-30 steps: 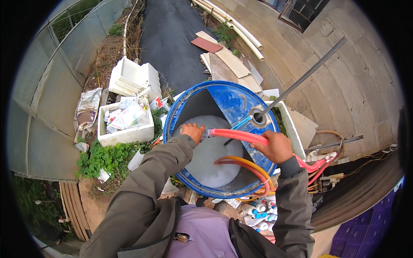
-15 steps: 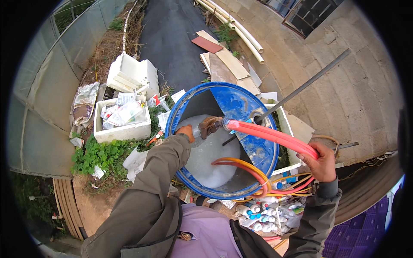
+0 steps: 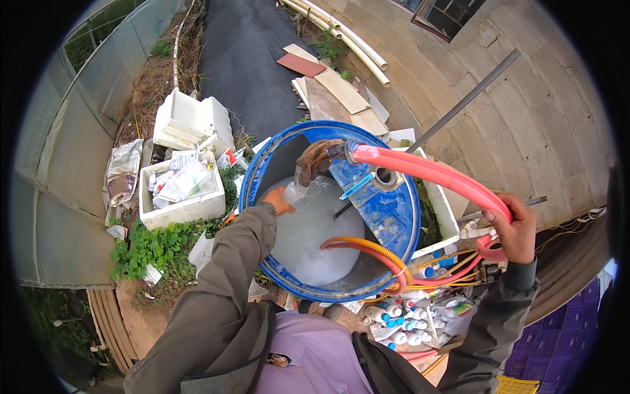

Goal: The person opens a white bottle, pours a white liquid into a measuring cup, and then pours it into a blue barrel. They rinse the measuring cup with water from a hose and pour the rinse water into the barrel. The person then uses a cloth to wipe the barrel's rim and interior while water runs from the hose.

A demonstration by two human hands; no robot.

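Note:
My right hand (image 3: 515, 226) is closed around a thick pink-red hose (image 3: 430, 171), which arches over a blue barrel (image 3: 331, 295). A wet brown cloth sleeve (image 3: 318, 157) hangs from the hose's far end. Under it, inside the barrel, my left hand (image 3: 281, 201) grips a clear plastic container (image 3: 295, 192); its exact shape is blurred. Cloudy grey liquid (image 3: 308, 230) with white foam lies below. A blue half-lid (image 3: 384, 220) covers the barrel's right side, with a round opening and a light-blue stick (image 3: 357, 186). Orange and red hoses (image 3: 374, 248) dip over the near rim.
A long grey rod (image 3: 466, 98) slants up beyond the barrel's right side. White foam boxes (image 3: 180, 213) with bottles and packets stand left. Several bottles (image 3: 410, 322) lie near the barrel's front right. Boards (image 3: 341, 92) and pale pipes (image 3: 357, 49) line the wall.
My right hand has moved right and slightly up, bowing the hose higher. The cloth sleeve has risen and hangs down more. My left hand has shifted a little left.

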